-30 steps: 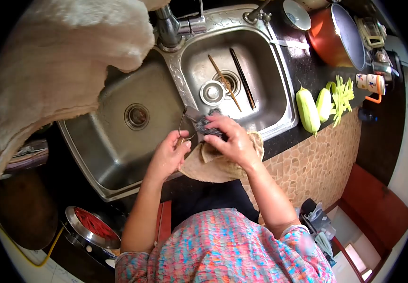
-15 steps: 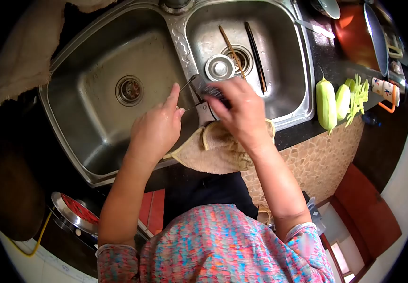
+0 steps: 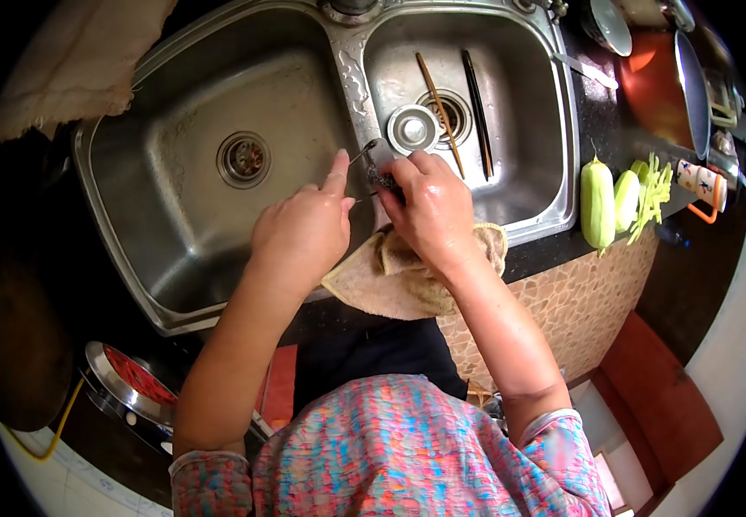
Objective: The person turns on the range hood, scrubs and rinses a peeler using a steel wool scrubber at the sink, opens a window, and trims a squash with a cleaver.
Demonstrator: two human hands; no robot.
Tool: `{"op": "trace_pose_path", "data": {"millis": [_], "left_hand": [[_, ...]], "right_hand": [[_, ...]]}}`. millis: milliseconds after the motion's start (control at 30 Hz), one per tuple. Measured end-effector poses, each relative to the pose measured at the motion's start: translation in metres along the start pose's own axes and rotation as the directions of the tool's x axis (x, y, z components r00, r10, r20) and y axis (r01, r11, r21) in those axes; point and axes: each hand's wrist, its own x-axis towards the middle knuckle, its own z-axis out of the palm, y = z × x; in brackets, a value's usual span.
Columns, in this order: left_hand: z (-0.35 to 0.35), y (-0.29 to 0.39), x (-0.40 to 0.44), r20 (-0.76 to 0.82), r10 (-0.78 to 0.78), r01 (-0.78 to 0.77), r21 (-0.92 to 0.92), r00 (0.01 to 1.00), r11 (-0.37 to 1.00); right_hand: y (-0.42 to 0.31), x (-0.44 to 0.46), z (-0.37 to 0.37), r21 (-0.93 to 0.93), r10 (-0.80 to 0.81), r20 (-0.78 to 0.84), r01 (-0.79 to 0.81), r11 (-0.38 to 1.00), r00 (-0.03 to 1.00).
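Above the divider between the two basins, my left hand is closed with its index finger stretched out along a thin metal utensil. The utensil ends in a small rounded tip; most of its handle is hidden by the hand. Close beside it, my right hand grips a dark steel wool scrubber between thumb and fingers. A beige cloth drapes over the front rim below my right hand. In the right basin lie a brown chopstick, a pair of dark chopsticks and a round metal strainer.
The double sink has a left drain and a faucet base. On the right counter lie pale green gourds, cut strips, a knife, a patterned mug and a red pot. A cloth hangs upper left.
My right hand has drawn slightly back toward me and left, and the scrubber shows more sharply. My left hand still holds the utensil. The whole view has shifted a little.
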Motion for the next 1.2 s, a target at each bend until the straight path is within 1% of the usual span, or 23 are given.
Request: {"op": "trace_pose_path", "data": {"millis": [33, 100, 133, 200, 233, 300, 333, 433, 500, 533, 600, 667, 733, 767, 800, 833, 867, 933, 1000, 1067, 1100, 1133, 1200], "left_hand": [[-0.001, 0.002, 0.000, -0.001, 0.000, 0.000, -0.001, 1.000, 1.000], [-0.005, 0.005, 0.000, 0.043, -0.018, 0.015, 0.063, 0.999, 0.998], [-0.005, 0.005, 0.001, 0.043, -0.020, 0.017, 0.061, 0.999, 0.998], [-0.004, 0.004, 0.002, 0.064, -0.025, 0.025, -0.008, 0.998, 1.000], [-0.002, 0.003, 0.001, 0.066, -0.025, 0.026, -0.011, 0.997, 1.000], [-0.001, 0.003, 0.001, 0.033, 0.012, -0.013, 0.030, 0.999, 0.999], [0.000, 0.002, 0.001, 0.029, 0.012, -0.013, 0.029, 1.000, 0.999], [0.002, 0.000, 0.002, 0.003, 0.014, -0.014, 0.041, 1.000, 0.999], [0.003, 0.000, 0.002, 0.025, 0.023, -0.024, 0.049, 0.999, 0.999], [0.004, 0.000, 0.002, 0.028, 0.020, -0.021, 0.048, 0.999, 0.999], [0.003, -0.001, 0.002, 0.031, 0.040, -0.042, 0.051, 0.999, 0.998], [0.003, -0.002, 0.003, 0.023, 0.034, -0.035, 0.064, 0.999, 0.997], [0.000, -0.001, 0.004, 0.001, 0.034, -0.034, 0.071, 0.999, 0.997], [0.000, -0.002, 0.004, 0.021, 0.050, -0.051, 0.080, 0.999, 0.995], [0.001, -0.003, 0.002, 0.047, 0.063, -0.067, 0.087, 0.997, 0.994], [0.002, -0.003, 0.001, 0.050, 0.060, -0.064, 0.085, 0.997, 0.994], [0.003, -0.003, 0.001, 0.035, 0.062, -0.064, 0.068, 0.997, 0.996], [0.005, -0.003, 0.000, 0.026, 0.063, -0.065, 0.052, 0.998, 0.997], [0.000, -0.003, 0.001, 0.037, 0.046, -0.048, 0.067, 0.998, 0.997], [0.003, -0.004, 0.001, 0.029, 0.056, -0.058, 0.056, 0.998, 0.997], [0.003, -0.004, -0.001, 0.041, 0.063, -0.065, 0.044, 0.997, 0.997], [0.004, -0.003, -0.001, 0.044, 0.063, -0.065, 0.041, 0.997, 0.997], [0.004, -0.003, -0.001, 0.077, 0.056, -0.059, 0.037, 0.995, 0.998]], "right_hand": [[0.001, -0.001, 0.000, -0.001, -0.001, 0.000, 0.001, 1.000, 1.000], [0.001, -0.004, 0.001, 0.001, -0.037, -0.014, 0.037, 0.999, 0.999], [0.000, -0.002, 0.001, 0.000, -0.039, -0.012, 0.039, 0.999, 0.999], [-0.002, 0.003, 0.003, -0.036, -0.039, -0.023, 0.038, 0.999, 0.999], [-0.003, 0.005, 0.007, -0.037, -0.038, -0.019, 0.038, 0.999, 0.999], [-0.003, 0.015, 0.015, -0.067, -0.078, -0.089, 0.072, 0.995, 0.993], [-0.002, 0.013, 0.014, -0.068, -0.080, -0.091, 0.074, 0.995, 0.993], [-0.002, 0.005, 0.006, -0.108, -0.090, -0.052, 0.084, 0.991, 0.995], [-0.004, -0.001, 0.003, -0.117, -0.053, 0.011, 0.054, 0.992, 0.999], [-0.004, 0.003, 0.006, -0.115, -0.053, 0.015, 0.055, 0.992, 0.998], [-0.005, 0.022, 0.015, -0.140, -0.102, -0.046, 0.095, 0.986, 0.994], [-0.007, 0.025, 0.015, -0.149, -0.116, -0.048, 0.107, 0.983, 0.992], [-0.005, 0.016, 0.010, -0.139, -0.055, -0.006, 0.054, 0.989, 0.998], [-0.004, 0.014, 0.009, -0.143, -0.061, -0.009, 0.059, 0.988, 0.998], [-0.005, 0.010, 0.008, -0.140, -0.044, 0.026, 0.047, 0.989, 0.999], [-0.006, 0.007, 0.008, -0.135, -0.023, 0.064, 0.031, 0.990, 0.998], [-0.005, 0.011, 0.011, -0.132, -0.021, 0.068, 0.030, 0.991, 0.997], [-0.010, 0.030, 0.013, -0.159, -0.088, -0.016, 0.084, 0.984, 0.996], [-0.010, 0.022, 0.014, -0.180, -0.097, -0.018, 0.092, 0.979, 0.995], [-0.007, 0.003, 0.008, -0.147, -0.017, 0.075, 0.028, 0.989, 0.997], [-0.007, -0.001, 0.004, -0.136, -0.013, 0.113, 0.029, 0.990, 0.994], [-0.006, 0.003, 0.007, -0.136, -0.012, 0.117, 0.028, 0.990, 0.993], [-0.004, 0.015, 0.017, -0.167, -0.053, 0.023, 0.056, 0.984, 0.998]]}}
